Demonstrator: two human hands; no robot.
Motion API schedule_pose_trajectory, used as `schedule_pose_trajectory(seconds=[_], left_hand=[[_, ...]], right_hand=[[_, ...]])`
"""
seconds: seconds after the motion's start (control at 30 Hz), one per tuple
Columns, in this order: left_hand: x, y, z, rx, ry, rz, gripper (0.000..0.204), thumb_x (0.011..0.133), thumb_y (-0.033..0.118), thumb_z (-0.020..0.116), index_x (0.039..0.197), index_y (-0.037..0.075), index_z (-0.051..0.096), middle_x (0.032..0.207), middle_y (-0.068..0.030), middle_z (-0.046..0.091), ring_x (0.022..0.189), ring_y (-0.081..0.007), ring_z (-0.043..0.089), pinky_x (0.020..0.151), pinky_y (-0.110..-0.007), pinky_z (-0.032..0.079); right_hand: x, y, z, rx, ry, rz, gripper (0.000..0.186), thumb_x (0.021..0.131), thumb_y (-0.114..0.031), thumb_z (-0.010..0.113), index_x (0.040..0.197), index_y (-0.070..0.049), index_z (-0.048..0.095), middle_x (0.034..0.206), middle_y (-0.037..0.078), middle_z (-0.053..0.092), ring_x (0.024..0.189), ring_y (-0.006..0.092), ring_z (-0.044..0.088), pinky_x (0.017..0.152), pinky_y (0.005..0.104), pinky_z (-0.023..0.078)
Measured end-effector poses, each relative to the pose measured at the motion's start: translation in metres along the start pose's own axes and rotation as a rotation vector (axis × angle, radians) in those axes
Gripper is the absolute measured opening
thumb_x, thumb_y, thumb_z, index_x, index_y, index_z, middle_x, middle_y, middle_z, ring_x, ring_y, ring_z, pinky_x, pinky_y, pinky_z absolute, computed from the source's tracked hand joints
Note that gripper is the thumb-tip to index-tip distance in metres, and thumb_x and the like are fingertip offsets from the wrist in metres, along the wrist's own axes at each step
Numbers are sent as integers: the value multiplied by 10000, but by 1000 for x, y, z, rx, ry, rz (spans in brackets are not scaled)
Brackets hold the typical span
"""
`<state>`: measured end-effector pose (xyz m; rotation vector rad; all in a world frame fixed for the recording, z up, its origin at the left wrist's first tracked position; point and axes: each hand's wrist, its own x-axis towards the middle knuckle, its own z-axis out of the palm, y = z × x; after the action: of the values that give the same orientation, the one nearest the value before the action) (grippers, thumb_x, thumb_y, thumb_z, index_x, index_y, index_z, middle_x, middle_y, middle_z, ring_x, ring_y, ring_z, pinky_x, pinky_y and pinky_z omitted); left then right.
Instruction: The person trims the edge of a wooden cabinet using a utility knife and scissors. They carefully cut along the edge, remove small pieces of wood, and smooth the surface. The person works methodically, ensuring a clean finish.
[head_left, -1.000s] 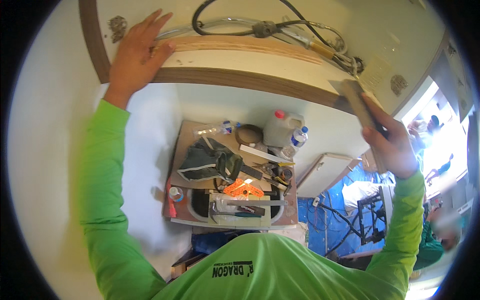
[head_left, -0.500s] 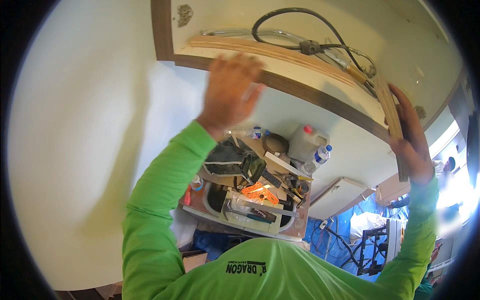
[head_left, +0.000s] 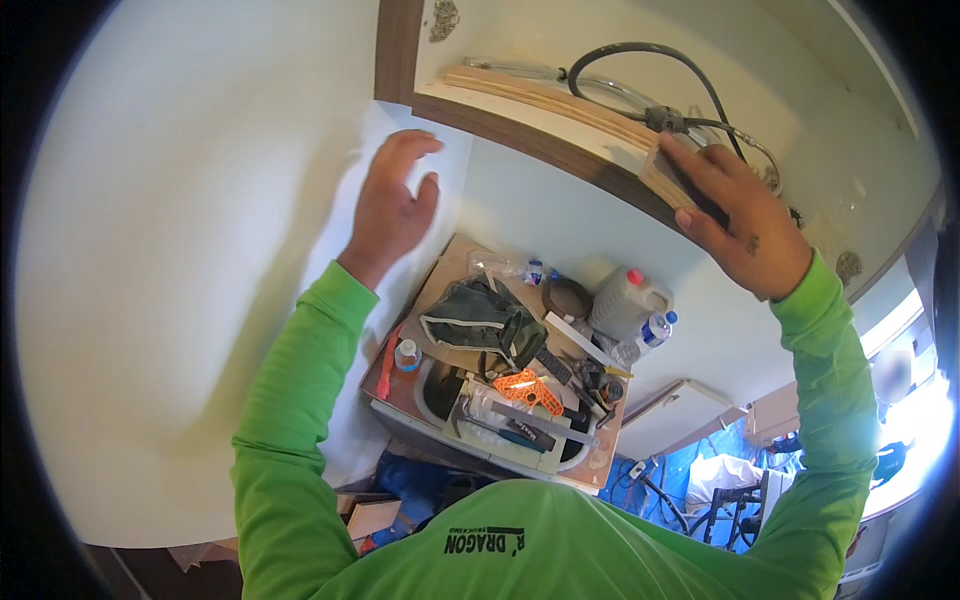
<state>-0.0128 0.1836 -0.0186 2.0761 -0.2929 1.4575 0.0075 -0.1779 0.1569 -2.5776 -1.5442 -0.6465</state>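
My right hand (head_left: 755, 220) grips a short piece of wood strip (head_left: 664, 182), its pale end tilted over the cabinet's brown front edge (head_left: 535, 145). My left hand (head_left: 392, 200) is raised beside the white wall, left of the cabinet corner, fingers curved and apart with nothing in them. Long thin wooden strips (head_left: 545, 98) lie along the cabinet floor, just behind that edge. A black flexible hose (head_left: 655, 48) with a dark fitting (head_left: 664, 119) curls behind them. How much of the held piece lies under my right hand is hidden.
Below stands a cluttered counter with a sink (head_left: 436, 392), a dark tool bag (head_left: 480, 318), an orange plastic tool (head_left: 528, 390), a whitish jug (head_left: 625, 302) and a water bottle (head_left: 655, 328). Blue sheeting (head_left: 690, 450) covers floor at the right.
My right hand has swung left along the cabinet edge with the wood strip, turning it. My left hand has drawn back left from the cabinet edge toward the wall. The view has shifted slightly.
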Motion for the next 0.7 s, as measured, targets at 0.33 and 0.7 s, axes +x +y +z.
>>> schedule_pose_trajectory(seconds=[0.33, 0.7], left_hand=[[-11, -67, -9, -439, -155, -436, 284, 999, 213, 664, 1201, 14, 675, 1106, -74, 712, 938, -157, 653, 850, -307, 527], [-13, -56, -8, -494, -168, -461, 266, 1010, 147, 656, 1241, 17, 644, 1115, -79, 692, 938, -128, 644, 868, -295, 521]], right_hand=[[48, -10, 28, 84, -85, -42, 462, 1012, -210, 619, 1469, -143, 584, 1050, 165, 552, 953, 317, 564, 877, 403, 482], [195, -54, 95, -39, -46, -190, 461, 1041, -275, 576, 1483, -142, 569, 1021, 157, 544, 978, 303, 564, 900, 382, 460]])
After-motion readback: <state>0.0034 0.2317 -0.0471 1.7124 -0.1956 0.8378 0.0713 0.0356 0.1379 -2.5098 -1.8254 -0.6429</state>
